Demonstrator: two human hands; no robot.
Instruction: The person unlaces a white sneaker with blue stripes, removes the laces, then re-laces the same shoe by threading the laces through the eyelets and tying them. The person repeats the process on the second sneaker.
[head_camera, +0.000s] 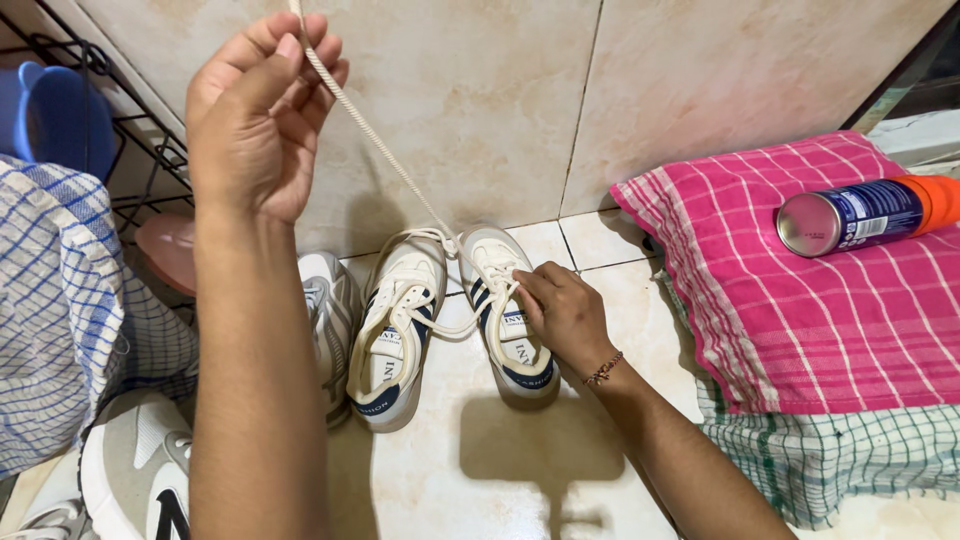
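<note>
Cream shoelace (375, 140) pulled taut, running diagonally up from white, navy-trimmed sneaker (505, 310) standing on tiled floor.

L hand (255, 115) raised high, fingers (300, 50) pinched shut; R hand (565, 315) low, fingers curled, palm down.

Two shoes (440, 320) side by side on floor (560, 470), against wall (480, 100); folded cloth (800, 290) right of them, spray can (860, 215) atop.
</note>
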